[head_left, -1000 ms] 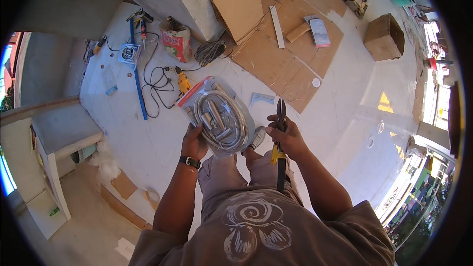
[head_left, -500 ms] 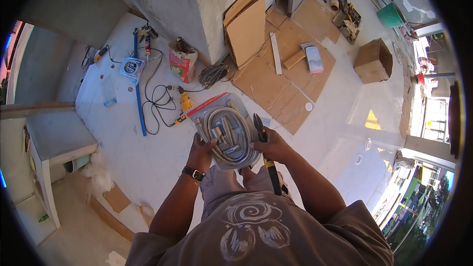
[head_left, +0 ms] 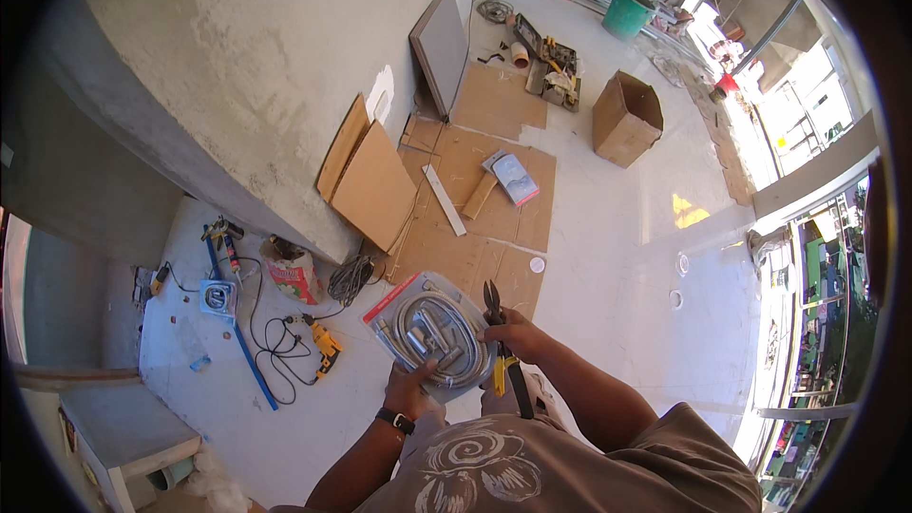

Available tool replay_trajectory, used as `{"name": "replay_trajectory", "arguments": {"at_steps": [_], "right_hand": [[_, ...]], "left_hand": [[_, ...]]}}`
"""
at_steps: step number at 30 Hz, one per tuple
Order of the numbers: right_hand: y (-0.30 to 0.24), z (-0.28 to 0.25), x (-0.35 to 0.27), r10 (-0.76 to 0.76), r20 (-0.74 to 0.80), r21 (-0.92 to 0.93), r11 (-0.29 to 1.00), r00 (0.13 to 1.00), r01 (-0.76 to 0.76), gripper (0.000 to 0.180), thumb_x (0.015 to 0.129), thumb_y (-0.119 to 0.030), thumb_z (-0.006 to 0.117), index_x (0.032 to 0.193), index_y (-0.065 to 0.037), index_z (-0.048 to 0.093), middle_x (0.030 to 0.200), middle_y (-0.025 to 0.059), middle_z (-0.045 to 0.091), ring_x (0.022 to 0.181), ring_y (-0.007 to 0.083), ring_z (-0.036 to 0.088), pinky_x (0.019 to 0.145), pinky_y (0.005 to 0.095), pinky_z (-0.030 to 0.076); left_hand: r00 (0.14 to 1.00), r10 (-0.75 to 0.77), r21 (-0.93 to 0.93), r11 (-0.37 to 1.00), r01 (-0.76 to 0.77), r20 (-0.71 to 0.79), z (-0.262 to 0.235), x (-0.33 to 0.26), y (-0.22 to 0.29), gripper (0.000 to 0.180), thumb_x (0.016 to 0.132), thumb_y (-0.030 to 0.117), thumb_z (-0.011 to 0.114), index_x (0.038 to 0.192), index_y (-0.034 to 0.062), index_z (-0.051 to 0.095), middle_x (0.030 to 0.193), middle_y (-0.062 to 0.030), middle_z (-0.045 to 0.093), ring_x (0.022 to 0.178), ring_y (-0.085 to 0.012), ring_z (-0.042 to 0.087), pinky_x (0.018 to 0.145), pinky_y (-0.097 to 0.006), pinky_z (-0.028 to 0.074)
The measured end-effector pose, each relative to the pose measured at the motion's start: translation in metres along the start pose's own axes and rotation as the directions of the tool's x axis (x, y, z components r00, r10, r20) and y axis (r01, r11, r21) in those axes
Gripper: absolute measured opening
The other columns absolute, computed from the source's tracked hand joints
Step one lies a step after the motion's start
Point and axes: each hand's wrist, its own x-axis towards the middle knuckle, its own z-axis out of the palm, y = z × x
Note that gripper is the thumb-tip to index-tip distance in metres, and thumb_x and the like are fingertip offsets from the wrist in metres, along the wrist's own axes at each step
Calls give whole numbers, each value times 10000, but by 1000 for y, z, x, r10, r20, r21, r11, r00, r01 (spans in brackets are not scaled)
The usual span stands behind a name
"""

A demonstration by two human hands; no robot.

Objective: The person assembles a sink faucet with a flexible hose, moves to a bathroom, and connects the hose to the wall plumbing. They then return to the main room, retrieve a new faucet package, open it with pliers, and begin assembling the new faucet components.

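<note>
Out in front of my body is a clear blister pack [head_left: 429,312] with a red-edged card. Inside it lies a coiled, ribbed metal hose with several chrome fittings in the middle. My left hand [head_left: 408,388] grips the pack's lower left edge, its thumb on the front face. At the pack's right side my right hand [head_left: 514,334] is closed around pliers [head_left: 492,298] with dark jaws pointing up and yellow-and-black handles hanging below. The right thumb reaches to the pack's edge; whether it presses there I cannot tell.
Flattened cardboard [head_left: 503,228] covers floor ahead, bearing a boxed package [head_left: 513,179] and a white strip [head_left: 444,199]. A cardboard box [head_left: 627,120] and open toolbox [head_left: 554,71] stand beyond. At left lie a yellow power drill [head_left: 327,347], its looping cord, a blue bar [head_left: 255,367] and a sack [head_left: 293,277].
My view has swung right, bringing the toolbox and cardboard toward the middle. Both hands still hold the pack and pliers, and the left thumb sits lower on the pack.
</note>
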Motion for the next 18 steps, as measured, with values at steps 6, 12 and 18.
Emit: {"name": "replay_trajectory", "arguments": {"at_steps": [6,12,18], "right_hand": [[-72,-120,8,-33,22,-27,999,999,34,521,872,-222,811,1296,2,610,1132,55,682,1025,157,616,923,310,477],[-144,-257,0,-5,-38,30,1000,999,6,485,934,-405,787,1201,-33,627,989,47,655,745,123,603,653,291,477],[-184,-389,-4,103,-102,384,922,990,-56,572,980,-483,707,1290,-27,553,1051,115,650,703,173,621,624,332,518]], "left_hand": [[992,38,115,992,-52,117,139,79,13,655,881,10,713,1488,43,469,1386,-145,632,1268,-323,646,1098,-507,540],[996,50,184,981,-64,79,272,178,-4,626,887,5,688,1472,31,467,1390,-172,621,1261,-326,649,1088,-503,554],[976,44,215,972,-91,214,382,266,-15,576,907,7,699,1452,24,516,1374,-152,639,1217,-273,670,1072,-443,557]]}}
